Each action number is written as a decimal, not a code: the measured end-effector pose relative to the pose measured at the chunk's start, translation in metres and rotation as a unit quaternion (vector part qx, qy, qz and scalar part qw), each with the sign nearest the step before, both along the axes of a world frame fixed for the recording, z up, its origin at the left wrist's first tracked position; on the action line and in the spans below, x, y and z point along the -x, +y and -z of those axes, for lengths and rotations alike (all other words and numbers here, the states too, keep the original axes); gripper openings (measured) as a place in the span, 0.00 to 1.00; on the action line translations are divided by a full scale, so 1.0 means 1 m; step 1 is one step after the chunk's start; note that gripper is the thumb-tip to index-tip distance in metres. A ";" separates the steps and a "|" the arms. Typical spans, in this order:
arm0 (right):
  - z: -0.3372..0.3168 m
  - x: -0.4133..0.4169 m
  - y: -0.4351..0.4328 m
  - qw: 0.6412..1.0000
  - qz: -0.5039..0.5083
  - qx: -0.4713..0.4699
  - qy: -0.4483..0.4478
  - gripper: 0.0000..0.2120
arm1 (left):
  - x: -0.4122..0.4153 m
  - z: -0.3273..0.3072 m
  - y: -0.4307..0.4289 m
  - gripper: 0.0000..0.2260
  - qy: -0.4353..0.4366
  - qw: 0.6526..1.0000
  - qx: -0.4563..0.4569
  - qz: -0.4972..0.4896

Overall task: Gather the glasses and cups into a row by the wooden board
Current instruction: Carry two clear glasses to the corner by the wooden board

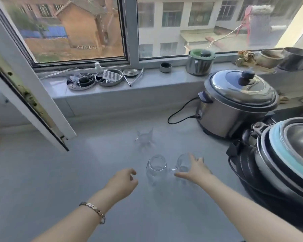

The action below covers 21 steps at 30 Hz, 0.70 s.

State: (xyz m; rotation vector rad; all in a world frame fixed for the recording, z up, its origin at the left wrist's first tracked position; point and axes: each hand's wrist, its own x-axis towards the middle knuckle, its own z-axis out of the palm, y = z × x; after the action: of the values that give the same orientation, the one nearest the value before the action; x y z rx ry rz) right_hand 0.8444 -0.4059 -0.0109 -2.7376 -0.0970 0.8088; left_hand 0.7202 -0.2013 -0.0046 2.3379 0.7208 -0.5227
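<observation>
Fm my feed, L to R: an open window sash [30, 95] hangs over the left back part of the counter [42, 180]. My left hand [123, 179] hovers near the counter's front-middle, fingers loosely curled w/ nothing in them, just left of the round glass [156, 169]. That glass stands upright mid-counter. Behind it, nearer the sill, is the far glass [144, 138], blurred, on its own & well apart from the other two. Just right of the round glass is the handled cup [182, 160], handle pointing at the round glass; can't tell if the two touch. My right hand [197, 169] is spread over the cup's right side, fingers straight, not wrapped round it; can't tell if there's contact. Further right, at the counter's right edge, the slow cooker [234, 105] & a stack of pots [286, 154].

Progress, as I judge it: early. Round glass & cup sit as a pair, but the far glass isn't in line w/ them. No wooden board in view, so can't say the pair is in the right spot. Left to do: find the board, bring all 3 beside it, line them up
</observation>
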 end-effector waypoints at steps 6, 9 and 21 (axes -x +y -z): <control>0.012 -0.038 -0.025 0.979 -0.202 -0.003 0.023 0.36 | -0.045 0.006 -0.020 0.20 -0.022 0.994 0.028 -0.099; 0.012 -0.044 -0.036 0.955 -0.296 0.002 0.029 0.38 | -0.058 0.005 -0.036 0.36 -0.043 0.991 0.089 -0.087; 0.041 -0.041 -0.049 0.979 -0.161 -0.127 0.006 0.42 | -0.093 0.023 -0.074 0.36 0.008 0.999 -0.036 -0.032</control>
State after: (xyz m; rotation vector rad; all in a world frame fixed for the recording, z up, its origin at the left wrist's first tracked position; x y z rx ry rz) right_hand 0.8852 -0.4551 -0.0515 -2.5050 -0.6112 0.8293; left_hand 0.8132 -0.2751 -0.0276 2.3712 0.8330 -0.4948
